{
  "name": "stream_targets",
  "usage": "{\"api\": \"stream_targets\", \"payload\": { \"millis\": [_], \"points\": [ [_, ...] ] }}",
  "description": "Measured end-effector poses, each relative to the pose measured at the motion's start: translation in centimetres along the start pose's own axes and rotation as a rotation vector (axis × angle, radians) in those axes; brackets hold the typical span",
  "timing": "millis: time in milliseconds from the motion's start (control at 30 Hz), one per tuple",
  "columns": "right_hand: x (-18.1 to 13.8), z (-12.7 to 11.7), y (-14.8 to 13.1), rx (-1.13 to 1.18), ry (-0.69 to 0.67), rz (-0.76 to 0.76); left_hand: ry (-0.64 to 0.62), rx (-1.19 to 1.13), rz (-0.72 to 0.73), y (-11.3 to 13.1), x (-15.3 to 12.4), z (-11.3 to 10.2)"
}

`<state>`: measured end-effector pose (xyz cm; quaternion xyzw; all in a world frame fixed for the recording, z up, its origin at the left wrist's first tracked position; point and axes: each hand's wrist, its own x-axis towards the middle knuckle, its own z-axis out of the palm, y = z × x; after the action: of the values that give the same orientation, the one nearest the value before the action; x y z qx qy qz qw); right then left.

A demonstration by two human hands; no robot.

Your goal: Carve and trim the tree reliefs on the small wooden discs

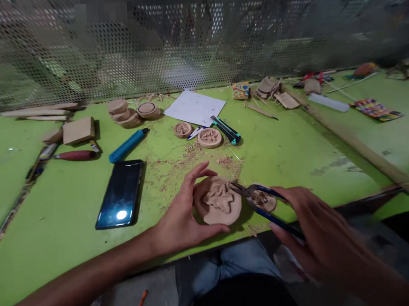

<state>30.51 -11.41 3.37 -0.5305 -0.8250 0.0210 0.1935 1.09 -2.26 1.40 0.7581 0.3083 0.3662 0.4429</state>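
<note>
1. In the head view, your left hand (183, 213) curls around the carved disc (213, 218), gripping its edge between thumb and fingers. The disc is just above the front edge of the table (280, 153), its carved face showing.
2. Your right hand (311, 225) grasps the pliers (250, 190), thumb on one handle and fingers on the other; the handles stand apart. Their tips are at the disc's right rim; you cannot tell whether they touch it.
3. Behind the pliers, a smaller disc (269, 202) lies on the table.
4. Left of your left hand lies the phone (120, 194), with a blue tool (127, 146) just beyond it.
5. Past the shavings (227, 162), a cutter (228, 131) lies partly over the paper (195, 107).
</note>
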Motion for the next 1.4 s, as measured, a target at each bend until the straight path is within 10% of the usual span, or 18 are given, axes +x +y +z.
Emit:
{"api": "stream_targets", "payload": {
  "millis": [133,400,1400],
  "points": [
    [-0.2,0.3,-0.3,0.056,0.012,0.012,-0.002,-0.537,-0.328,0.8,0.8,-0.3],
    [0.5,1.6,-0.6,0.136,0.052,-0.017,0.212,-0.601,-0.448,0.2,3.1,0.8],
    [7.7,2.1,3.9,-0.017,0.142,-0.244,0.260,-0.442,-0.315,0.1,4.2,0.0]
  ]
}}
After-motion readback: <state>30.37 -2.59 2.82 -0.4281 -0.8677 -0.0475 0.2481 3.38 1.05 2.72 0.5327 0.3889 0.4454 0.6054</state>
